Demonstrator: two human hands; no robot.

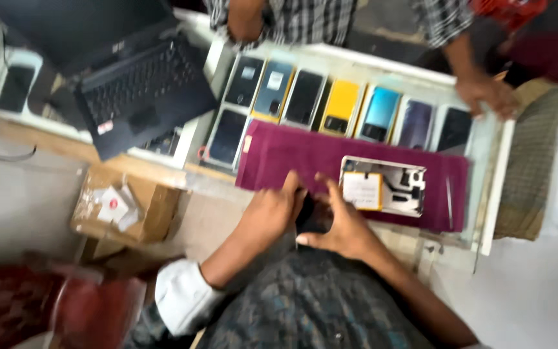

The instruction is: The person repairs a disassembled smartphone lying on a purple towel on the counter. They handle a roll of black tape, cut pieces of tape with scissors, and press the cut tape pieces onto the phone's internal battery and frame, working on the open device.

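Holding a small dark part (309, 216) between both hands at the near edge of the maroon cloth (279, 158).

Head view: left hand (271, 212) and right hand (340, 226) have fingers curled onto the part; blur hides its kind. An opened phone (383, 185), back off and yellow battery showing, lies on the cloth just right of the hands, untouched. Judged mid-job: disassembly done, reassembly outstanding. Another person's hand (485, 95) rests on the glass counter (485, 152).
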